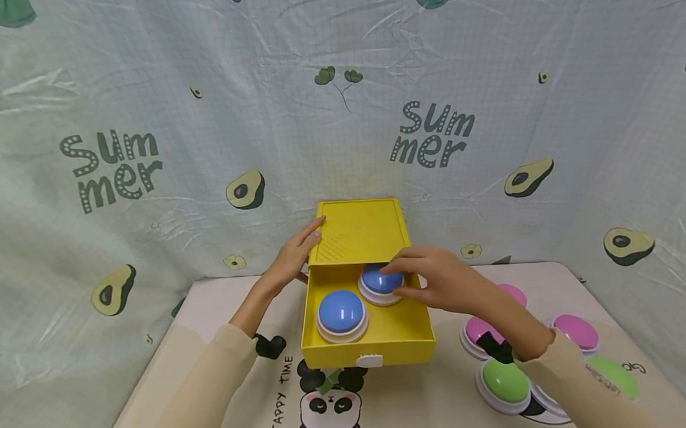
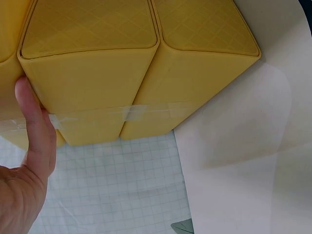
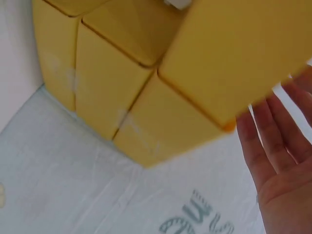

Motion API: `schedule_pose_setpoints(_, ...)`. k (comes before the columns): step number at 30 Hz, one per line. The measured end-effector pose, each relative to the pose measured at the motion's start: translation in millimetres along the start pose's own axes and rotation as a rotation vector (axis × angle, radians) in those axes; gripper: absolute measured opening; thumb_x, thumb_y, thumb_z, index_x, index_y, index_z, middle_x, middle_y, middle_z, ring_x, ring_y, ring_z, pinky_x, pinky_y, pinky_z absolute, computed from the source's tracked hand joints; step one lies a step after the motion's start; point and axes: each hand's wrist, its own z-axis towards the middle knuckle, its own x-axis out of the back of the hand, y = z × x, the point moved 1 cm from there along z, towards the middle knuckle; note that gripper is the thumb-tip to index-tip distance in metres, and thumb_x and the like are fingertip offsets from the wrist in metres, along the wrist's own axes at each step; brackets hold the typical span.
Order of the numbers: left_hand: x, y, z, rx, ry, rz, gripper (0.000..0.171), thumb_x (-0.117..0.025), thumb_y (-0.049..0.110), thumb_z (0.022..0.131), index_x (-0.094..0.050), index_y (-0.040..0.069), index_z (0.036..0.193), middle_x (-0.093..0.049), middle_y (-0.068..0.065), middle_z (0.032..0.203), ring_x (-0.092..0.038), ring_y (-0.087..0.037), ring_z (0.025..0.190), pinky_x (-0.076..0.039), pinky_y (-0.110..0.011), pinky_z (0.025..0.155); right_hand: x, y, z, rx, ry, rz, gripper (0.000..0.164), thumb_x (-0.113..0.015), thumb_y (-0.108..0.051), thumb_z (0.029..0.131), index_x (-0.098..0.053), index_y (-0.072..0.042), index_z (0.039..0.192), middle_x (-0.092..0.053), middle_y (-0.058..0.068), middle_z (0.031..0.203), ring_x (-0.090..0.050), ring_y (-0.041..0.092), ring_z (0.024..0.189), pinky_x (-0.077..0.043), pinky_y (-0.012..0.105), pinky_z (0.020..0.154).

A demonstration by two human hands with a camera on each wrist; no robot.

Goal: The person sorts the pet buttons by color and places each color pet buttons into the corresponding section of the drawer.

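A yellow drawer unit [image 1: 361, 229] stands against the back cloth, its top drawer [image 1: 398, 327] pulled out. Inside, one blue-domed push button [image 1: 341, 312] with a white base sits at the front left. A second blue push button [image 1: 376, 282] lies at the back right, partly covered by fingers. Over it is my right hand [image 1: 436, 280], fingertips at its dome and thumb by its right side. In the right wrist view the right fingers [image 3: 273, 131] look fairly straight behind the drawer; the contact is hidden there. My left hand [image 1: 293, 255] rests along the unit's left side, fingers extended.
Pink push buttons [image 1: 576, 332] and green push buttons [image 1: 506, 381] stand on the table at the right, partly behind the right forearm. A panda print [image 1: 330, 414] marks the tabletop before the drawer. Patterned cloth [image 1: 293, 145] hangs behind.
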Motion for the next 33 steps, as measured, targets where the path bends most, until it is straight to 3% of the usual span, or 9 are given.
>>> schedule_pose_setpoints(5, -0.5, -8.1, 2.8, -0.016, 0.011, 0.012, 0.055, -0.035, 0.05, 0.111, -0.025, 0.04, 0.164, -0.027, -0.011, 0.171, -0.059, -0.052, 0.124, -0.064, -0.053, 0.068, 19, 17, -26, -0.035, 0.083, 0.072, 0.041, -0.086, -0.012, 0.085, -0.074, -0.014, 0.124, -0.074, 0.0, 0.124, -0.069, 0.019, 0.112, -0.063, 0.036, 0.088)
schedule_pose_setpoints(11, 0.3, -8.4, 1.4, -0.035, 0.021, 0.03, 0.056, -0.036, 0.058, 0.108, -0.028, 0.044, 0.162, -0.028, -0.008, 0.171, -0.063, -0.049, 0.12, -0.065, -0.049, 0.066, 35, 51, -71, -0.099, 0.159, 0.005, 0.049, -0.087, -0.014, 0.083, -0.071, -0.02, 0.128, -0.074, -0.003, 0.124, -0.07, 0.018, 0.11, -0.063, 0.028, 0.085)
schedule_pose_setpoints(15, 0.5, -7.8, 1.2, -0.028, 0.023, 0.034, 0.056, -0.037, 0.06, 0.108, -0.029, 0.045, 0.162, -0.028, -0.008, 0.171, -0.064, -0.048, 0.118, -0.065, -0.047, 0.065, 37, 71, -103, -0.18, 0.158, -0.017, 0.05, -0.086, -0.018, 0.084, -0.07, -0.02, 0.131, -0.074, 0.0, 0.125, -0.07, 0.023, 0.109, -0.062, 0.025, 0.084)
schedule_pose_setpoints(21, 0.3, -8.6, 1.6, -0.021, 0.033, 0.031, 0.056, -0.037, 0.062, 0.106, -0.03, 0.048, 0.16, -0.029, -0.004, 0.17, -0.064, -0.047, 0.118, -0.065, -0.046, 0.065, 28, 101, -145, -0.3, 0.104, -0.043, 0.051, -0.085, -0.023, 0.086, -0.068, -0.017, 0.133, -0.073, 0.005, 0.129, -0.069, 0.029, 0.11, -0.063, 0.03, 0.084)
schedule_pose_setpoints(26, -0.6, -9.3, 1.6, -0.025, 0.033, 0.013, 0.055, -0.038, 0.06, 0.107, -0.03, 0.047, 0.16, -0.03, -0.004, 0.17, -0.063, -0.048, 0.12, -0.064, -0.047, 0.065, 15, 122, -178, -0.363, 0.065, -0.023, 0.054, -0.087, -0.024, 0.083, -0.068, -0.014, 0.133, -0.072, 0.009, 0.13, -0.061, 0.0, 0.117, -0.062, 0.031, 0.085)
schedule_pose_setpoints(28, -0.6, -10.2, 2.1, -0.028, 0.031, 0.011, 0.055, -0.037, 0.059, 0.108, -0.03, 0.045, 0.161, -0.029, -0.005, 0.171, -0.062, -0.049, 0.122, -0.064, -0.049, 0.064, 9, 128, -188, -0.381, 0.051, -0.024, 0.055, -0.088, -0.024, 0.081, -0.069, -0.014, 0.132, -0.072, 0.009, 0.131, -0.058, -0.005, 0.118, -0.063, 0.032, 0.085)
schedule_pose_setpoints(30, -0.6, -11.1, 2.9, -0.03, 0.03, 0.013, 0.056, -0.037, 0.058, 0.108, -0.029, 0.044, 0.162, -0.028, -0.006, 0.171, -0.061, -0.05, 0.123, -0.064, -0.049, 0.064, 3, 132, -198, -0.396, 0.032, -0.026, 0.057, -0.09, -0.023, 0.079, -0.069, -0.013, 0.131, -0.072, 0.011, 0.131, -0.063, 0.005, 0.119, -0.063, 0.038, 0.085)
schedule_pose_setpoints(33, -0.5, -11.3, 3.7, -0.036, 0.029, 0.021, 0.056, -0.036, 0.058, 0.109, -0.029, 0.044, 0.162, -0.026, -0.006, 0.172, -0.059, -0.052, 0.125, -0.064, -0.05, 0.065, -6, 136, -209, -0.435, 0.003, -0.02, 0.058, -0.09, -0.023, 0.078, -0.069, -0.011, 0.13, -0.072, 0.012, 0.13, -0.066, 0.033, 0.119, -0.061, 0.052, 0.088)
